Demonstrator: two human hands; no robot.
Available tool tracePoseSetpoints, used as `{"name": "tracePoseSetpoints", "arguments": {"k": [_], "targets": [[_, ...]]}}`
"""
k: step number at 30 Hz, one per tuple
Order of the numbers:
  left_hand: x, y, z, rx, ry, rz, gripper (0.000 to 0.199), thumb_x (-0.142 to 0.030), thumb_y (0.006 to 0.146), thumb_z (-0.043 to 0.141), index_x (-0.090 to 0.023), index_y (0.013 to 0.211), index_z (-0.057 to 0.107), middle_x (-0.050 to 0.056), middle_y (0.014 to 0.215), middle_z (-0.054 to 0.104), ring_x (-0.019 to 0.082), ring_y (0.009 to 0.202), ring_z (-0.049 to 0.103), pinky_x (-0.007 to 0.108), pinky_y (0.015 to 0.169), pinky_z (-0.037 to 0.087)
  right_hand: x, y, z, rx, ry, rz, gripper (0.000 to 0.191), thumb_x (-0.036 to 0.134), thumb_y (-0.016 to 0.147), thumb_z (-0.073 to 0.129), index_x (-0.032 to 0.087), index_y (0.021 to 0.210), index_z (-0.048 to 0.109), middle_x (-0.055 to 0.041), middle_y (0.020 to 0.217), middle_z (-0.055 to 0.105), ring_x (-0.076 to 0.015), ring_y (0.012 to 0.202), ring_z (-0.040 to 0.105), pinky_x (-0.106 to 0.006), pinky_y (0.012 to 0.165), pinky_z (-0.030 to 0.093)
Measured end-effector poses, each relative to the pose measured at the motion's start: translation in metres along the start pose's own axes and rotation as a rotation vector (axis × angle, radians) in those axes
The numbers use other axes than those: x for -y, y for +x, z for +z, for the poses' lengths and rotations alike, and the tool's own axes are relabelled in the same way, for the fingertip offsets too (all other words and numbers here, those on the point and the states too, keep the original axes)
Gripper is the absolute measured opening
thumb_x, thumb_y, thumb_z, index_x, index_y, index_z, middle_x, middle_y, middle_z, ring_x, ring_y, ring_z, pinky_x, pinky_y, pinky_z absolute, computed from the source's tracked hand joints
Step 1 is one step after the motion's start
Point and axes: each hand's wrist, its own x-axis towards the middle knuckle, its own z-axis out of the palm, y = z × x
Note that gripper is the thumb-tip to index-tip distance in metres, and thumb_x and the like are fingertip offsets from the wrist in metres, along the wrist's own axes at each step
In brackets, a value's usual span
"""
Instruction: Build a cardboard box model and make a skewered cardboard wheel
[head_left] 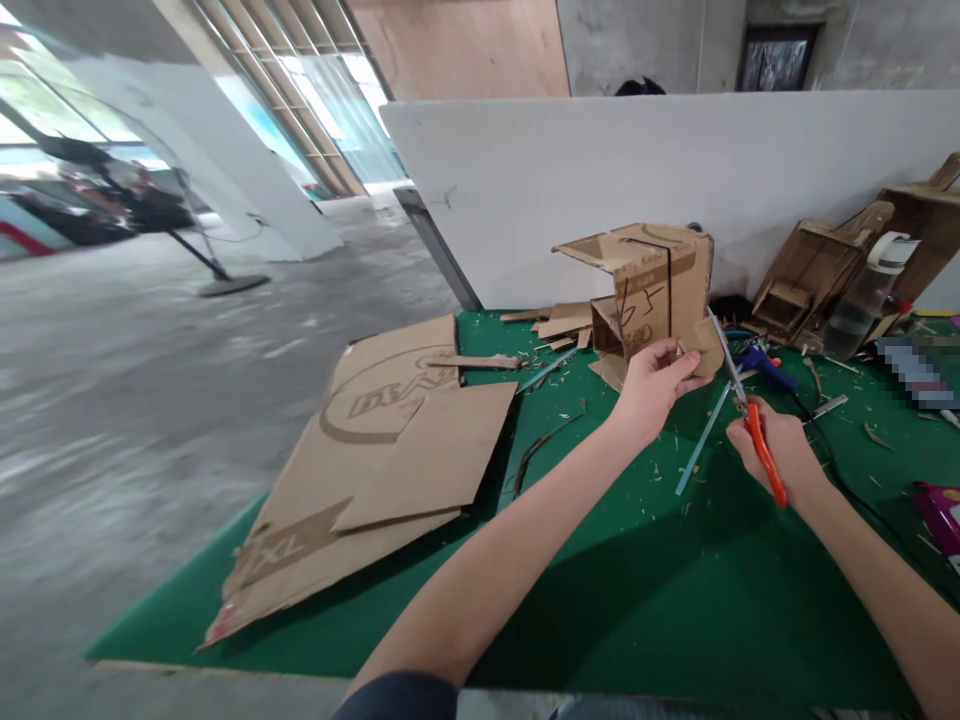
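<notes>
My left hand pinches a small piece of cardboard in front of a cardboard structure that stands near the back of the green table. Wrapped round the orange handles of the scissors is my right hand. The scissor blades point up and away, beside the right edge of the small piece; whether they touch it is hard to tell. A translucent blue glue stick lies on the table between my hands.
Flat cardboard sheets lie at the left. Cardboard scraps are behind them. A blue glue gun with a cable, a clear bottle and brown cardboard models stand or lie at the right. A white partition closes the back.
</notes>
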Motion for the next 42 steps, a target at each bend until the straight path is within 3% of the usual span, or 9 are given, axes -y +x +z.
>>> {"name": "tracePoseSetpoints", "arguments": {"k": [5, 11, 18, 20, 24, 27, 34, 42], "targets": [[0.002, -0.002, 0.0, 0.063, 0.118, -0.029, 0.026, -0.027, 0.066, 0.082, -0.011, 0.078, 0.066, 0.003, 0.077, 0.065, 0.012, 0.073, 0.065, 0.033, 0.077, 0.058, 0.003, 0.001, -0.004, 0.01, 0.072, -0.011, 0.06, 0.057, 0.089, 0.045, 0.011, 0.128, 0.053, -0.0148, 0.102, 0.073, -0.0262, 0.081, 0.071, -0.032, 0.07, 0.051], [0.002, -0.004, 0.003, 0.047, 0.124, -0.05, 0.022, -0.024, 0.067, 0.08, -0.01, 0.078, 0.067, 0.003, 0.078, 0.067, 0.012, 0.074, 0.064, 0.034, 0.079, 0.058, 0.004, 0.001, -0.009, -0.043, -0.221, 0.061, 0.05, 0.052, 0.096, 0.029, 0.015, 0.103, 0.063, -0.0099, 0.07, 0.069, -0.0252, 0.061, 0.066, -0.03, 0.056, 0.041], [-0.004, -0.004, 0.002, -0.028, 0.17, -0.023, 0.019, -0.022, 0.075, 0.074, -0.013, 0.089, 0.064, 0.006, 0.089, 0.066, 0.015, 0.083, 0.065, 0.037, 0.08, 0.059, 0.0, 0.002, -0.013, -0.123, -0.135, 0.059, 0.049, 0.057, 0.092, 0.037, 0.016, 0.097, 0.062, -0.0081, 0.067, 0.068, -0.0251, 0.059, 0.066, -0.031, 0.057, 0.045], [-0.007, -0.003, 0.001, -0.048, 0.198, -0.003, 0.018, -0.022, 0.079, 0.07, -0.015, 0.094, 0.062, 0.005, 0.091, 0.064, 0.017, 0.087, 0.064, 0.037, 0.078, 0.061, -0.001, 0.002, -0.012, -0.07, -0.046, 0.055, 0.05, 0.058, 0.09, 0.04, 0.015, 0.103, 0.062, -0.0101, 0.077, 0.072, -0.0259, 0.065, 0.068, -0.032, 0.061, 0.049], [-0.012, -0.001, 0.0, -0.069, 0.241, 0.027, 0.019, -0.022, 0.083, 0.065, -0.019, 0.1, 0.058, 0.002, 0.089, 0.06, 0.016, 0.084, 0.067, 0.036, 0.075, 0.062, -0.003, 0.003, -0.005, 0.017, 0.077, -0.095, 0.058, 0.056, 0.089, 0.045, 0.011, 0.125, 0.054, -0.0198, 0.12, 0.066, -0.0299, 0.097, 0.069, -0.04, 0.082, 0.053], [-0.012, -0.001, 0.001, -0.056, 0.244, 0.021, 0.023, -0.023, 0.083, 0.066, -0.018, 0.103, 0.058, 0.003, 0.091, 0.061, 0.016, 0.077, 0.068, 0.035, 0.073, 0.062, -0.004, 0.003, 0.0, 0.038, 0.071, -0.121, 0.067, 0.056, 0.09, 0.045, 0.007, 0.135, 0.046, -0.0244, 0.129, 0.06, -0.033, 0.107, 0.065, -0.045, 0.087, 0.053], [-0.01, -0.005, 0.004, 0.009, 0.233, -0.013, 0.017, -0.023, 0.084, 0.066, -0.013, 0.095, 0.058, 0.003, 0.084, 0.061, 0.015, 0.074, 0.069, 0.032, 0.071, 0.061, -0.004, 0.003, -0.001, 0.037, 0.054, -0.081, 0.062, 0.053, 0.093, 0.042, 0.007, 0.135, 0.045, -0.0201, 0.114, 0.067, -0.0324, 0.1, 0.067, -0.043, 0.084, 0.052], [-0.003, -0.004, 0.004, 0.004, 0.149, -0.025, 0.023, -0.027, 0.08, 0.072, -0.014, 0.082, 0.054, 0.002, 0.079, 0.063, 0.016, 0.075, 0.07, 0.036, 0.077, 0.061, 0.004, 0.001, -0.006, 0.01, -0.201, 0.035, 0.051, 0.052, 0.097, 0.031, 0.012, 0.111, 0.058, -0.0106, 0.072, 0.069, -0.0261, 0.062, 0.067, -0.031, 0.057, 0.044]]}}
